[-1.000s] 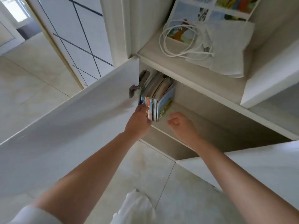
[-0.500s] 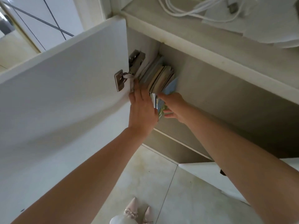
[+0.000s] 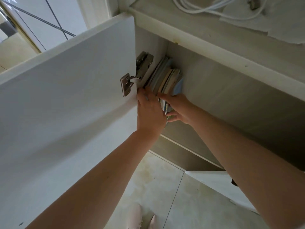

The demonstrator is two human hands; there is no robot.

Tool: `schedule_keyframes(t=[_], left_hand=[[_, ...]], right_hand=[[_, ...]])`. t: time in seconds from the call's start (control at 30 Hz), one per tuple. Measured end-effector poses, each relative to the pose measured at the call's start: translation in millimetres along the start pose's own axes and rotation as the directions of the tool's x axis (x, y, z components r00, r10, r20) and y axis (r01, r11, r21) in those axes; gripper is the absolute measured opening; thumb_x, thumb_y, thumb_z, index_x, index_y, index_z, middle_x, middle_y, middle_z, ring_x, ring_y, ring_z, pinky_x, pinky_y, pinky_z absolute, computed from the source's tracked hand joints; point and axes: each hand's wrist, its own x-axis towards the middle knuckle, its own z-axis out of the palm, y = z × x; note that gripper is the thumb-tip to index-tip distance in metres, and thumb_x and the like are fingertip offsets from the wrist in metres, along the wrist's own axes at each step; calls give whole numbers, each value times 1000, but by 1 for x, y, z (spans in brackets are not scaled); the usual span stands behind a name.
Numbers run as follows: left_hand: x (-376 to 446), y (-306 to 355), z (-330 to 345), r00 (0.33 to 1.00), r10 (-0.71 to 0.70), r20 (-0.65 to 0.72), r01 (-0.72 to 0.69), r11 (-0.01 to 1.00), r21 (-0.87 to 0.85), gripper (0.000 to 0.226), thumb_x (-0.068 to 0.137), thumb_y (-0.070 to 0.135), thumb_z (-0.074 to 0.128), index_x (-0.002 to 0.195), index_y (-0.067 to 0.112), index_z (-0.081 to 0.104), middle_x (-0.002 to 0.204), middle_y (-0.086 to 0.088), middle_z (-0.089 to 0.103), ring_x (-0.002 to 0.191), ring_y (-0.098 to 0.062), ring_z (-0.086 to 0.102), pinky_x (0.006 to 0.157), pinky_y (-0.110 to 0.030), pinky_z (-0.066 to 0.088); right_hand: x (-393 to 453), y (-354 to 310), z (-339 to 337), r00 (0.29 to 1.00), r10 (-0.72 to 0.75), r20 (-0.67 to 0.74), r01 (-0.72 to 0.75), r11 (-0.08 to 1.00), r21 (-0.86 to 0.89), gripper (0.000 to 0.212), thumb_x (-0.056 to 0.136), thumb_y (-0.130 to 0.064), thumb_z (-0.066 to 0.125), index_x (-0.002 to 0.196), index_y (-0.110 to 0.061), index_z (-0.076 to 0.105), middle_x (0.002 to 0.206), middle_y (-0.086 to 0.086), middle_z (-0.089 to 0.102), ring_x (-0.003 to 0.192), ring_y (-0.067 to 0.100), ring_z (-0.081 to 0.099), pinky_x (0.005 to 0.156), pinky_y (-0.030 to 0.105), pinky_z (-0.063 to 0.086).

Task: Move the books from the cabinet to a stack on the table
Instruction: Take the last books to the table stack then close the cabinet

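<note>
Books (image 3: 166, 78) stand upright in the cabinet (image 3: 231, 90). My left hand (image 3: 149, 113) presses flat against their left side; my right hand (image 3: 179, 108) clasps their right side.

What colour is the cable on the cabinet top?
White cable, seen in the head view.

Both arms reach up and forward, hands close together.

Left hand (image 3: 149, 111): back toward the camera, fingers straight and held together, pointing up, forearm bare and running down to the lower left. Right hand (image 3: 179, 109): just beside the left, thumb up, fingers curled under in a grip, palm side hidden. Right forearm bare, extending to the lower right. The two hands nearly touch at the knuckles.
</note>
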Motion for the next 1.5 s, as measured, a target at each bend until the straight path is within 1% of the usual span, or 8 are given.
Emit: schedule_keyframes(t=[0.27,0.5,0.77,0.97,1.1,1.23,1.4,1.5], left_hand=[[8,-17,15,998,-49,38,50,998,-27,44,88,15,60,130,16,48,123,-15,53,100,-21,49,83,-17,41],[-5,-18,25,995,-49,92,67,976,-207,59,92,31,59,140,22,25,134,-12,47,119,-33,51,94,-51,51],[-1,-22,33,995,-55,85,79,944,-319,76,82,69,44,141,29,18,138,-7,41,117,-29,52,84,-51,56],[5,-29,37,997,-55,45,67,945,-321,78,80,69,41,139,20,25,134,-9,45,115,-27,52,86,-47,56],[5,-34,41,999,-30,20,34,949,-315,91,74,82,38,138,18,25,134,-11,45,116,-28,52,91,-41,54],[8,-45,54,999,-45,7,45,949,-311,75,83,48,65,139,19,25,137,-11,42,121,-30,50,92,-49,53],[10,-54,63,998,-66,-10,60,947,-316,75,75,56,70,129,28,26,124,-9,54,109,-28,58,85,-44,57],[9,-56,67,998,-62,-33,49,954,-297,62,82,47,67,127,21,33,117,-9,60,101,-29,62,82,-47,57]], right_hand=[[-6,6,-24,998,20,53,-19,1000,-19,59,83,-33,70,130,-5,48,133,14,54,111,41,58,92,62,47],[-7,8,-34,997,0,76,6,996,-84,54,87,-32,66,131,-6,47,136,13,52,114,38,59,93,65,45],[-3,13,-45,996,-29,88,44,984,-172,46,87,-31,66,124,-9,50,129,14,58,108,34,63,90,61,49],[-1,21,-42,990,-137,15,135,945,-299,27,88,-32,56,108,-14,52,104,8,68,93,22,68,83,45,56],[-4,41,-24,893,-408,-189,346,892,-290,55,91,-25,56,136,-9,29,112,8,63,82,14,64,59,8,47],[-3,54,-7,792,-536,-294,452,837,-309,79,85,-29,69,145,-5,22,119,-2,56,105,10,56,65,-8,34],[6,55,-7,775,-530,-344,382,827,-413,84,80,-20,71,146,-7,20,120,15,61,105,27,61,71,12,38],[9,57,-7,742,-558,-372,417,818,-396,77,77,-19,74,140,-13,29,100,-1,63,87,19,62,74,19,45]])
